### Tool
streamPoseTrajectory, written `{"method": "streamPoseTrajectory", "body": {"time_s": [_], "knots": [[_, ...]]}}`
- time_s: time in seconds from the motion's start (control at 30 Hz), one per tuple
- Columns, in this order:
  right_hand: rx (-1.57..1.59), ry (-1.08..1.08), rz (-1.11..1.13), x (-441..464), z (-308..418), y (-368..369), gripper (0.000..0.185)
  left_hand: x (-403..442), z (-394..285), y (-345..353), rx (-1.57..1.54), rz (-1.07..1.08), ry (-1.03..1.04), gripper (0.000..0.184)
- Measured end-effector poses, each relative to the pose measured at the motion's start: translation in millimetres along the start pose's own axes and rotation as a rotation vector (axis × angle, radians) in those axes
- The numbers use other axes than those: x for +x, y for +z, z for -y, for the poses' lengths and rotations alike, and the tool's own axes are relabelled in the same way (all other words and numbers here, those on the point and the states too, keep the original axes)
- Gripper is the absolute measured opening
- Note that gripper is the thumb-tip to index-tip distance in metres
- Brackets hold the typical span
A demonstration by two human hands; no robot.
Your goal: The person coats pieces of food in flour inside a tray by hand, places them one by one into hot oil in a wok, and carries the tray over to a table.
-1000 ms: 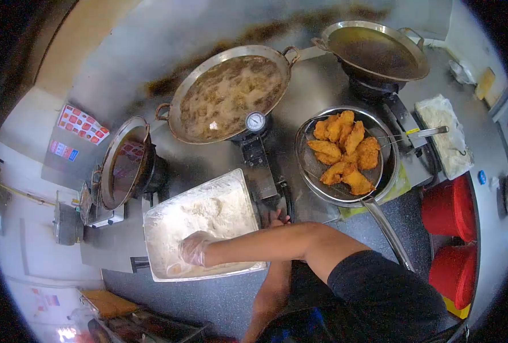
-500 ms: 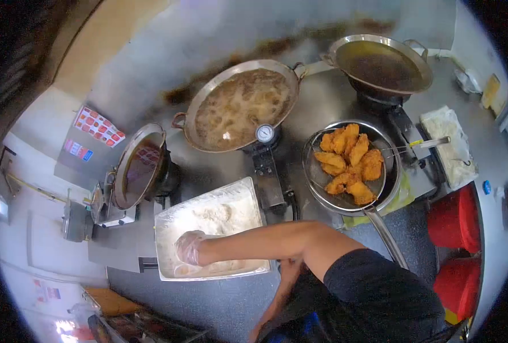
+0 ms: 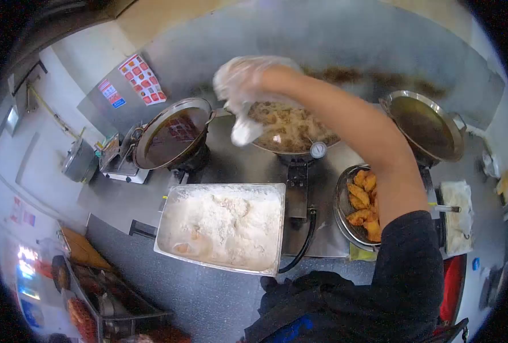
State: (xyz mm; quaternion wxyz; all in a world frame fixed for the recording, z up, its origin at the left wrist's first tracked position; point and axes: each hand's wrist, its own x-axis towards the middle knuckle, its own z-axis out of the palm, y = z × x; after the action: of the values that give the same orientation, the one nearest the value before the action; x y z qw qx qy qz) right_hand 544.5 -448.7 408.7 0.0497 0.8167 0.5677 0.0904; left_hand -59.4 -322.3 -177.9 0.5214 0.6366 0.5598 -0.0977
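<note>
In the head view, one right hand (image 3: 239, 83) in a clear plastic glove is raised at the left side of the middle wok (image 3: 288, 123). Its fingers look closed around the upper end of one white-coated piece (image 3: 246, 131), which hangs below them; motion blur hides the exact finger positions. The left hand is out of view, so its grip cannot be told.

Three woks stand along the back: the middle one with bubbling oil, the left wok (image 3: 172, 137) and the right wok (image 3: 426, 128) with darker, calmer oil. One dial thermometer (image 3: 318, 150) sits at the middle wok's near rim.

One rectangular metal tray (image 3: 282, 228) of flour (image 3: 231, 220) lies in front, its near edge out over the floor (image 3: 208, 297). A strip of bare counter (image 3: 231, 163) separates it from the middle wok, while a black hose (image 3: 306, 248) curves close by its right edge. At least six fried pieces (image 3: 358, 200) lie in the strainer (image 3: 342, 197).

The bare right forearm covers part of the middle wok, and the arm and sleeve (image 3: 408, 251) hide the strainer's right side. One red container (image 3: 452, 286) is partly cut off behind the sleeve; the coated piece's contents are unclear.
</note>
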Motion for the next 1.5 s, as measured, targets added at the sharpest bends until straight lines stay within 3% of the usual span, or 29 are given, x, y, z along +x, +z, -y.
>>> {"method": "streamPoseTrajectory", "body": {"time_s": [0.07, 0.17, 0.23, 0.3, 0.43, 0.7, 0.77, 0.83, 0.9, 0.93, 1.07, 1.13, 1.17, 1.2, 1.23, 1.27, 1.3, 1.33, 1.4, 1.43, 1.5], "knots": [[-0.106, 0.085, 0.031, 17.3, -67.8, 44.7, 0.03, 7.5, 0.5, 14.6, -0.011, 0.012, -0.01, 0.026], [-0.063, 0.347, 0.189, -3.9, -107.1, 60.7, 0.029, 18.2, -5.1, 38.1, -0.033, 0.045, -0.008, 0.026], [0.064, 0.561, 0.086, -14.4, -146.9, 96.7, 0.026, 22.3, -15.3, 52.2, -0.051, 0.064, 0.001, 0.026], [0.027, 0.686, 0.161, -21.2, -165.1, 118.1, 0.024, 24.4, -23.6, 61.2, -0.068, 0.072, 0.0, 0.026], [0.006, 0.783, -0.021, -34.0, -212.9, 183.1, 0.025, 18.7, -29.4, 72.5, -0.092, 0.06, -0.01, 0.026], [0.053, 0.882, 0.005, -51.4, -249.8, 252.6, 0.026, -3.3, 16.3, 60.8, -0.038, 0.016, -0.094, 0.026], [0.512, 1.196, 0.048, -43.1, -266.9, 257.3, 0.023, -9.8, 36.1, 51.2, -0.013, 0.007, -0.1, 0.025], [0.171, 0.865, -0.083, -50.2, -294.6, 285.1, 0.022, -16.0, 55.6, 37.1, 0.024, -0.004, -0.085, 0.025], [0.037, 0.967, 0.171, -39.2, -209.9, 185.0, 0.026, -20.7, 81.9, 20.0, 0.078, -0.014, -0.036, 0.025], [-0.012, 0.911, 0.141, -34.9, -193.7, 162.1, 0.026, -23.1, 95.5, 10.6, 0.126, -0.029, 0.006, 0.025], [0.127, 0.424, -0.126, -7.1, -97.6, 82.6, 0.028, 1.9, 128.7, -30.7, 0.598, -0.169, 0.25, 0.025], [0.231, 0.249, -0.085, 17.6, -38.7, 72.9, 0.029, 42.7, 124.7, -53.8, 0.545, -0.204, 0.157, 0.025], [0.257, 0.185, -0.032, 30.4, -9.6, 77.8, 0.029, 83.1, 137.9, -70.4, -0.022, -0.061, 0.009, 0.023], [0.209, 0.081, -0.006, 45.6, 14.6, 93.0, 0.029, 83.7, 95.2, -97.9, -0.311, 0.056, -0.039, 0.02], [0.158, -0.022, 0.018, 61.8, 40.2, 111.9, 0.029, 78.7, 41.0, -119.3, -0.214, 0.095, -0.019, 0.016], [0.394, -0.036, 0.06, 70.8, 66.3, 143.4, 0.03, 96.1, 35.6, -126.0, -0.27, -0.025, -0.022, 0.014], [0.629, -0.046, 0.097, 75.5, 96.3, 162.5, 0.031, 104.3, 19.9, -137.2, -0.218, -0.076, 0.108, 0.014], [0.432, 0.048, 0.254, 85.2, 151.0, 148.1, 0.033, 112.6, 3.9, -148.9, -0.243, -0.083, 0.082, 0.014], [0.299, 0.154, 0.523, 113.0, 177.1, 258.3, 0.033, 123.0, -20.5, -169.7, -0.274, -0.079, 0.061, 0.014], [0.322, 0.209, 0.609, 122.5, 207.0, 245.2, 0.036, 126.7, -29.2, -178.0, -0.246, -0.076, 0.002, 0.014], [0.147, 0.254, 0.644, 137.0, 227.7, 298.2, 0.036, 135.7, -31.5, -187.8, -0.228, -0.066, -0.056, 0.016]]}}
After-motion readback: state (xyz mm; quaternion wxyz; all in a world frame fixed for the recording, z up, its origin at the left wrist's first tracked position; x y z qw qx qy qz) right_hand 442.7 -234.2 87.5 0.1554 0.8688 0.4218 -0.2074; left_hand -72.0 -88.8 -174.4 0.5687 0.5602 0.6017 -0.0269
